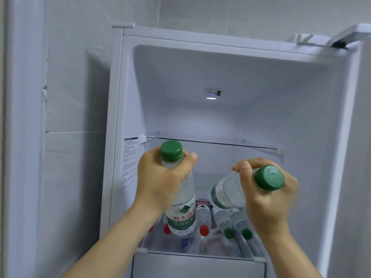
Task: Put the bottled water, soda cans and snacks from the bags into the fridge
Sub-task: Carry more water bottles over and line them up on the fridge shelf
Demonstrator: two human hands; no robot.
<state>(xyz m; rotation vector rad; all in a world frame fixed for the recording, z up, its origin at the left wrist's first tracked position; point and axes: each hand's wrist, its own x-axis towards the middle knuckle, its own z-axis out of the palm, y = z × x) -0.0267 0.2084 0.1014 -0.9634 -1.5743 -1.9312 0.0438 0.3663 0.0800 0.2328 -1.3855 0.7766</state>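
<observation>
White tiles (200, 11) backed the open fridge (251, 81), which filled the middle and right of the frame. A glass shelf (210, 143) crossed its centre.

Left of centre, the left hand (160, 177) held the left bottle (182, 215) upright, its fingers and thumb curled round the shoulder just under the green cap. The labelled body hung below the fist. Right of centre, the right hand (267, 199) gripped the right bottle (226, 191) the same way. That one was tipped, with its cap toward the camera and its base pointing into the fridge.

Both bottles were in front of the space under the shelf, not yet set down. Below them, at lower centre, stored bottles (222, 219) lay on their sides with red and green caps facing out.

The bottles looked full, so probably fairly heavy for a grip near the neck alone. Their thin clear plastic would likely dent under a hard squeeze, and the smooth walls could slip. The shoulder taper gave a sure hold for carrying. A hold round the label would probably suit laying one flat, and since a bottle on its side can roll, it should be nested against its neighbours.
</observation>
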